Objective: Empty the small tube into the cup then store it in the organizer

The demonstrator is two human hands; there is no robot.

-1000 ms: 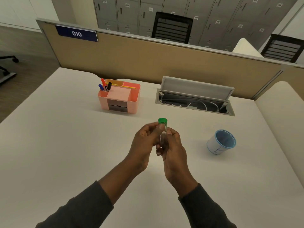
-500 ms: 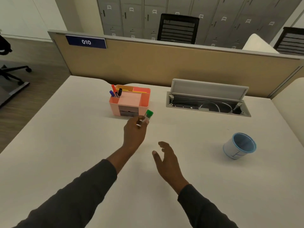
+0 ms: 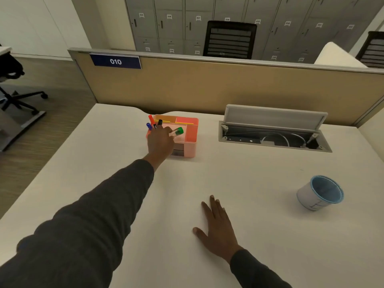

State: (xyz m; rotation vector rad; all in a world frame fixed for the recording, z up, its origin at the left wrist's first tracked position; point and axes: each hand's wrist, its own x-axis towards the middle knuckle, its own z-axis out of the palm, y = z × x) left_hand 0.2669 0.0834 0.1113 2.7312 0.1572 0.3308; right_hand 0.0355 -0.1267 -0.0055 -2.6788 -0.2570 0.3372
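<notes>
My left hand point(image 3: 161, 141) reaches out over the pink organizer point(image 3: 190, 140) and holds a small clear tube with a green cap point(image 3: 176, 132), tilted with the cap pointing right, above the organizer's middle compartment. My right hand point(image 3: 217, 227) lies flat on the white table point(image 3: 249, 204), fingers spread, holding nothing. The white cup with a blue rim point(image 3: 320, 192) stands at the right, apart from both hands; its inside is not clearly visible.
Coloured markers point(image 3: 152, 122) stand in the organizer's left rear slot. An open cable hatch point(image 3: 274, 132) with a raised lid sits in the table at the back right. A tan partition point(image 3: 207, 84) closes off the far edge.
The tube passed from both hands into the left hand alone, which moved forward and left to above the organizer. The right hand let go and dropped flat onto the table.
</notes>
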